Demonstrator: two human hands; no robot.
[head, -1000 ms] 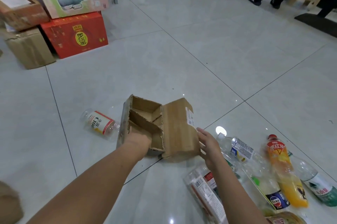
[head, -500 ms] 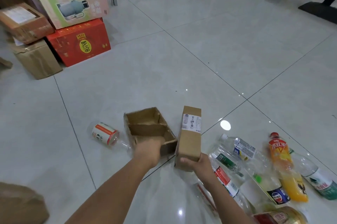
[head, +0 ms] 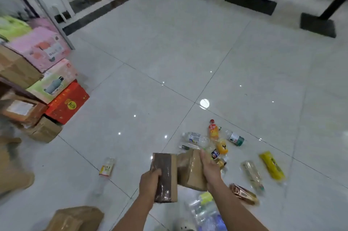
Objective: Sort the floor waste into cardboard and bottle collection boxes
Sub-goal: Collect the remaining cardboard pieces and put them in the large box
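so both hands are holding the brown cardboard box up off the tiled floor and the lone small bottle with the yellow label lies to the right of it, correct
Not quite. In the head view the lone small bottle with the yellow label lies left of the brown cardboard box, not right. The left hand and right hand do hold it off the tiled floor.

Glossy pale tile floor [head: 169, 46] with dark grout lines. Loose bottles [head: 214, 132] lie scattered lower right, one small bottle [head: 107, 167] off alone to the left, a yellow packet [head: 272, 167], and what's probably a cardboard box [head: 75, 218] near the bottom edge.
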